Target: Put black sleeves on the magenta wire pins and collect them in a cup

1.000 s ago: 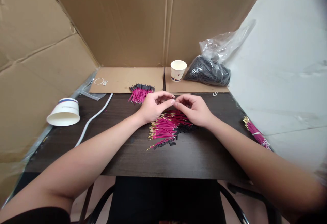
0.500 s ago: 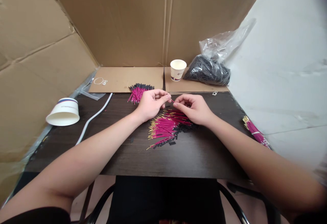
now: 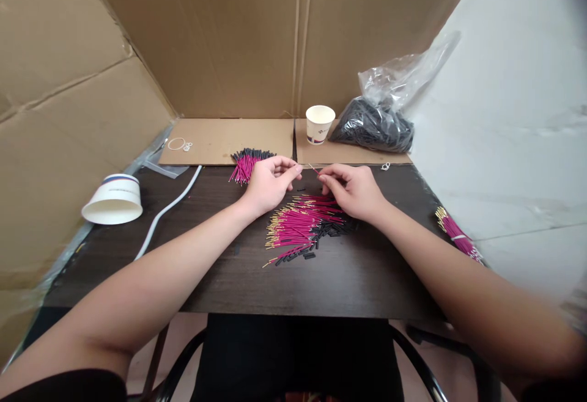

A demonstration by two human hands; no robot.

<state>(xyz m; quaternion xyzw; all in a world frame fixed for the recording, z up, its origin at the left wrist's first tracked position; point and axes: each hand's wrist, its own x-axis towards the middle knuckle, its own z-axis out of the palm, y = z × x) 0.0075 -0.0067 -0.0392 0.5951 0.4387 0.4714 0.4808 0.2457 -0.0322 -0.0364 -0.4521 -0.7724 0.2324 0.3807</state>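
Observation:
Between the thumb and finger of my right hand (image 3: 355, 189) is a thin magenta wire (image 3: 314, 170), its pale end pointing up and left. My left hand (image 3: 271, 184) faces it a short gap away, thumb and fingertip pinched; what lies in that pinch is too small to make out. Below both hands spreads a pile of magenta wires (image 3: 293, 228) with gold-coloured tips. Short black sleeves (image 3: 332, 229) lie loose along its right and lower side. Behind my left hand sits a heap of magenta wires with black ends (image 3: 247, 167), partly covered by the hand.
A paper cup (image 3: 320, 126) stands on the cardboard (image 3: 206, 139) beside a clear bag of black pieces (image 3: 376, 127). Another cup (image 3: 113, 200) lies tipped at left, near a white cable (image 3: 167, 209). A tied wire bundle (image 3: 456, 235) rests at the right edge. Cardboard walls enclose the table (image 3: 358, 286).
My hands have moved apart, the right one shifting slightly right and up. The wire that spanned both hands now stays with the right hand, its pale end free of my left fingers.

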